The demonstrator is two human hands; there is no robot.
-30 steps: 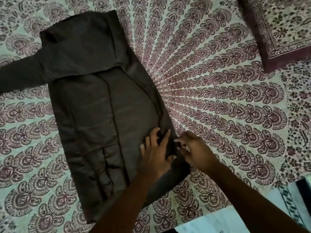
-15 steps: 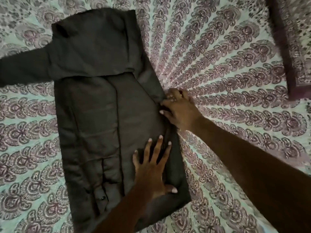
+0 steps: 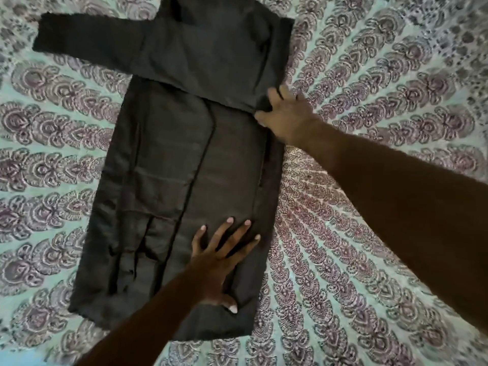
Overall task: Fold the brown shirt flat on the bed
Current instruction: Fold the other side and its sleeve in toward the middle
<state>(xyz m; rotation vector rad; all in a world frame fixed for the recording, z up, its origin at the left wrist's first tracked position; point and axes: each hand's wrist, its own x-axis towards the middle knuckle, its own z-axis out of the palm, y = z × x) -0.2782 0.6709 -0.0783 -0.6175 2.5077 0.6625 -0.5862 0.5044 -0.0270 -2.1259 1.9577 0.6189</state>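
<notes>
Brown shirt [image 3: 184, 167]: long axis runs away from us. Our left hand [image 3: 221, 262] flat, grasping nothing; right hand [image 3: 286, 116] pinches right fold, nearer unfolded sleeve [image 3: 87, 39].

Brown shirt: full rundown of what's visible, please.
The brown shirt is dark, matte woven cloth, lying flat on the patterned bedsheet. Its right side is folded inward along a long straight edge; one sleeve sticks out to the left near the top. A button placket shows lower left. The left hand presses flat near the hem; the right hand touches the folded edge higher up.
</notes>
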